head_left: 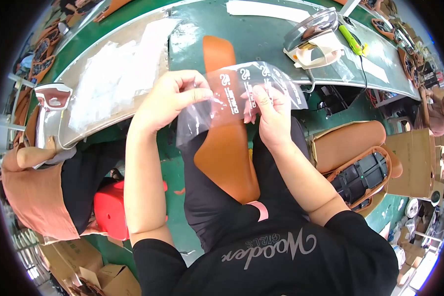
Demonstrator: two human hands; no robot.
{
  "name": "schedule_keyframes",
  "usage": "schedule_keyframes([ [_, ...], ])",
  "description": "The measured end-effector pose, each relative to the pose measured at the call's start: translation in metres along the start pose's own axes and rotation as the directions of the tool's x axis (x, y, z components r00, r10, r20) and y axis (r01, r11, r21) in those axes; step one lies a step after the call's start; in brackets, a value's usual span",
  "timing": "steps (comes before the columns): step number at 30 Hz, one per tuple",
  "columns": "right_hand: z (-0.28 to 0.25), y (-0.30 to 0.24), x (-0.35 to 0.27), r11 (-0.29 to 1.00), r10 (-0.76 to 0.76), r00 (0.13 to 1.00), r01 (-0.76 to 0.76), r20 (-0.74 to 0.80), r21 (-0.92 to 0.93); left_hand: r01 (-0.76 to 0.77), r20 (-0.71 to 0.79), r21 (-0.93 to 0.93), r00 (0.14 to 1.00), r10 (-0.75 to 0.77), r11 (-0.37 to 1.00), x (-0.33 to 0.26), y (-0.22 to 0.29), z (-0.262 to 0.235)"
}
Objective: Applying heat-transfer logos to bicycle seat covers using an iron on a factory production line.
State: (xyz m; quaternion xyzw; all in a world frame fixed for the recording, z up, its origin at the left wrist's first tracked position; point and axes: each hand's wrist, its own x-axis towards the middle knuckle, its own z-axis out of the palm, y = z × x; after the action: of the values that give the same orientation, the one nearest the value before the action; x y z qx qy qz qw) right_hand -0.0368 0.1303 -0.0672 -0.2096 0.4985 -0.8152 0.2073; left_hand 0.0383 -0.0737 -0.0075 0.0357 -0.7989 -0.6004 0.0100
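A clear plastic film (229, 91) with white printing is stretched between my hands; whether it is a bag or a single sheet I cannot tell. My left hand (175, 96) pinches its left part between thumb and fingers. On the right side, my right hand (272, 112) grips it, thumb on top and some fingers behind the film. Under the film lies a long tan motorcycle seat (227, 165). Its wide end rests on my lap, and its narrow end leans toward the green table edge. The film covers the seat's middle.
The green table (192, 37) bears white plastic sheets (118, 74), a white-framed device with a dark visor (313, 42) and a green corded tool (352, 39). More tan seats (350, 143) sit in a carton at right. A co-worker (39, 197) sits left beside a red stool (112, 209).
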Motion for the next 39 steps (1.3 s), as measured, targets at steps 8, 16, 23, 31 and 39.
schedule_keyframes([
  [8,-0.003,0.015,0.003,1.0,-0.023,1.0,0.023,0.012,0.008,0.055,-0.037,0.113,0.998,-0.051,0.992,0.011,0.003,-0.012],
  [16,0.0,0.021,0.011,0.999,0.02,0.998,-0.017,-0.066,0.039,0.004,-0.041,0.076,0.999,-0.001,0.997,0.015,-0.009,-0.013],
  [23,0.001,0.026,0.013,0.999,0.016,0.997,-0.014,-0.071,0.03,0.002,-0.038,-0.009,0.999,-0.002,1.0,0.015,-0.011,-0.015],
  [31,0.0,0.035,0.009,0.995,0.017,0.996,-0.009,-0.088,0.095,0.046,-0.02,-0.078,0.999,-0.048,0.996,-0.011,-0.011,-0.003],
  [39,-0.016,0.046,-0.032,0.957,-0.168,0.962,0.212,0.215,-0.199,0.112,-0.003,-0.335,0.993,-0.12,0.936,-0.042,-0.047,0.054],
])
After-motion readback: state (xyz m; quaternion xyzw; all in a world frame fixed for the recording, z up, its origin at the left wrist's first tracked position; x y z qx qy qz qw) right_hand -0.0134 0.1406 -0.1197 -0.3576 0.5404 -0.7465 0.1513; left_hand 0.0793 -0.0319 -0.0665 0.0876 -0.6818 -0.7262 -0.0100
